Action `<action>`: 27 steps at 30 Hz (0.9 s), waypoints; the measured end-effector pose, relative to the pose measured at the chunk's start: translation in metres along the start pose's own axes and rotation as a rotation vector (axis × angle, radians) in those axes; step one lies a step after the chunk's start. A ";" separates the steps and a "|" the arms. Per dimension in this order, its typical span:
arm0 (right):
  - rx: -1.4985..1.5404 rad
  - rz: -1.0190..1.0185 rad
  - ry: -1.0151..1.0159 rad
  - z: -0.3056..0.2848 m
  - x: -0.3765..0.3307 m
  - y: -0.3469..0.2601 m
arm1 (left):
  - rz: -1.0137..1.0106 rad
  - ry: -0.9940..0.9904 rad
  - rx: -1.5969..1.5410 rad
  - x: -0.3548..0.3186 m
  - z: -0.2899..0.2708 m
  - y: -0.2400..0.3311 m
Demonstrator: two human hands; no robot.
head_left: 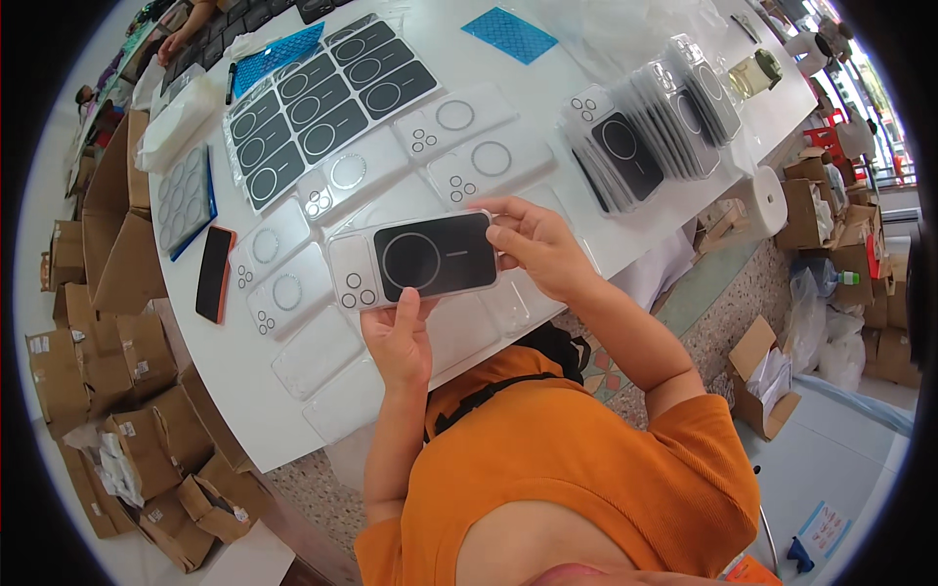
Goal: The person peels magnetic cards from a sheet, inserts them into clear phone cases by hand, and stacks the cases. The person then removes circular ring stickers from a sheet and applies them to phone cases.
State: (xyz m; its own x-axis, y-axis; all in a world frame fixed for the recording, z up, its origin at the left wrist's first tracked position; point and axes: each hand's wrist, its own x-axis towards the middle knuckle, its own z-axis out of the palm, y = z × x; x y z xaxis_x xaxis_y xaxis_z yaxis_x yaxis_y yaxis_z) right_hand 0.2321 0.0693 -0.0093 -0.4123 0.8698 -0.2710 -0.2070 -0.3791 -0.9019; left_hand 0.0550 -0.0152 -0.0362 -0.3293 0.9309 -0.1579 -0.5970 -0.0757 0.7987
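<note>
Between both hands I hold a clear phone case (352, 260) with three camera rings at its left end. A black sheet with a ring and a short bar (471, 256) covers most of it. My left hand (399, 342) grips the lower edge, its thumb on the black sheet. My right hand (537, 244) pinches the right end between thumb and fingers. Beneath and around lie several more clear cases (366, 174) on the white table (234, 391), some with a white ring. Beyond them lies a sheet of black ring stickers (318, 103).
Stacked cases with black sheets (630, 161) stand at the right. A phone with an orange edge (214, 275) and a pack of grey discs (186, 200) lie left. Blue film (510, 35) is at the back. Cardboard boxes (117, 352) crowd the floor. Another person's hand (176, 44) is far left.
</note>
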 end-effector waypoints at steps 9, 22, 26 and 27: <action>0.031 0.044 -0.024 -0.015 0.007 -0.004 | -0.157 -0.223 0.037 0.008 -0.008 0.017; -1.063 -0.609 0.002 -0.003 -0.017 -0.012 | -0.363 -0.315 0.351 0.038 0.033 0.020; -1.525 -0.845 0.015 -0.009 -0.014 -0.015 | -0.275 -0.529 0.308 0.045 0.050 0.005; -1.255 -0.930 0.130 -0.017 -0.008 -0.016 | -0.252 -0.628 0.264 0.048 0.054 0.006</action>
State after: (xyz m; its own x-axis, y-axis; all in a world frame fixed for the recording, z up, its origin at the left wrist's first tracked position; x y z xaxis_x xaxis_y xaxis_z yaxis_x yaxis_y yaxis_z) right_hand 0.2539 0.0742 0.0012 -0.4745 0.6855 0.5522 0.5344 0.7228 -0.4381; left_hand 0.0750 0.0484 -0.0075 0.3241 0.9444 -0.0558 -0.3766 0.1829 0.9082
